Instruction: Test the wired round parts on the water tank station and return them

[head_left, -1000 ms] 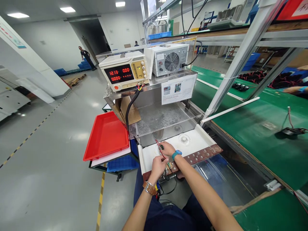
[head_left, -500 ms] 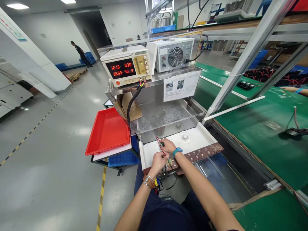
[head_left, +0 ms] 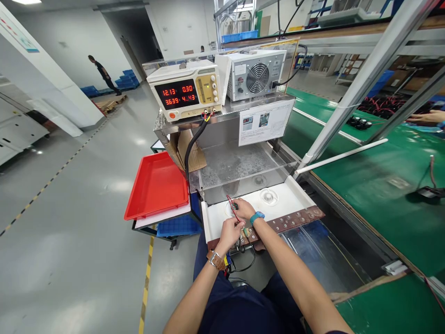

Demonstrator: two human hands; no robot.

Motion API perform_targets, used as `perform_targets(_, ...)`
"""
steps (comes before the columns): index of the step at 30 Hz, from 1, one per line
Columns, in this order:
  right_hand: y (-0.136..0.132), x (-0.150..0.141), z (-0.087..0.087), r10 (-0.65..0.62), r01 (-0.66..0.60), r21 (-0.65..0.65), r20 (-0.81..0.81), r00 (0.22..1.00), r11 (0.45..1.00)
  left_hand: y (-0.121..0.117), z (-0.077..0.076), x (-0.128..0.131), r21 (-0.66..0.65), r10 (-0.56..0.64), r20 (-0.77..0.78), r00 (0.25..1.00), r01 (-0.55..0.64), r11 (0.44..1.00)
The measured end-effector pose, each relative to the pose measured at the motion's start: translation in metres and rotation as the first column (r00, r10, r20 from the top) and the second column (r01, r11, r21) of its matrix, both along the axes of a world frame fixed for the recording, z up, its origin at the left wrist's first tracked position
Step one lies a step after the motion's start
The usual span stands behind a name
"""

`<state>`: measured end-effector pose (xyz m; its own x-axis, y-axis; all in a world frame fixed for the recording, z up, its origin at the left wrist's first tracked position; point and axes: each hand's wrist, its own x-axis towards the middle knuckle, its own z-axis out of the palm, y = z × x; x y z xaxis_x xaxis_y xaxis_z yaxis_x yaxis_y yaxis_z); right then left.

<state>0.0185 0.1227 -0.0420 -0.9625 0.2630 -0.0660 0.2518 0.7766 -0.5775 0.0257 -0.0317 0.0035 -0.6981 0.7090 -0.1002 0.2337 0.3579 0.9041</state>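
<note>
My right hand (head_left: 245, 210) is closed round a small green circuit part (head_left: 235, 206), mostly covered by the fingers, over the left half of a white tray (head_left: 285, 197). From that part a thin red wire (head_left: 231, 201) loops up and runs down toward my left hand (head_left: 231, 232). The left fingers pinch the wire's lower end near the tray's brown drilled strip (head_left: 294, 219). Close by the left fingertips, a green clip (head_left: 246, 232) with a black cable sits on the strip. What exactly the left fingertips touch there is partly hidden.
Behind the tray, a metal stand carries a power supply with red digits (head_left: 180, 93) and a grey fan-cooled unit (head_left: 257, 76). A red tray (head_left: 158, 188) lies on a cart at left. A green workbench (head_left: 382, 195) and slanted metal post (head_left: 351, 97) flank the right.
The camera view has shifted slightly. One reading on the power supply has changed. A person in the background has walked left. My hands stay nearly in place with the wire.
</note>
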Motion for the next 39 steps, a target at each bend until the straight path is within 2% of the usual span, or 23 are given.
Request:
perform_targets(11,0.0005,-0.0008,-0.0043,-0.013,0.013,-0.008,-0.007,1.0,1.0,0.0004,-0.0038,-0.001,-0.005,0.012,0.007,1.0,-0.012,1.0)
perform_targets(22,-0.0003,-0.0003,0.0003,-0.009,0.009,-0.005,0.0,1.0,1.0,0.0004,0.0005,0.0002,0.008,0.001,0.001,1.0,-0.001,1.0)
perform_targets(39,-0.0016,0.0009,0.0051,-0.01,0.01,-0.013,0.024,1.0,1.0,0.0015,-0.0051,-0.0006,-0.016,0.019,0.032,0.999,-0.019,1.0)
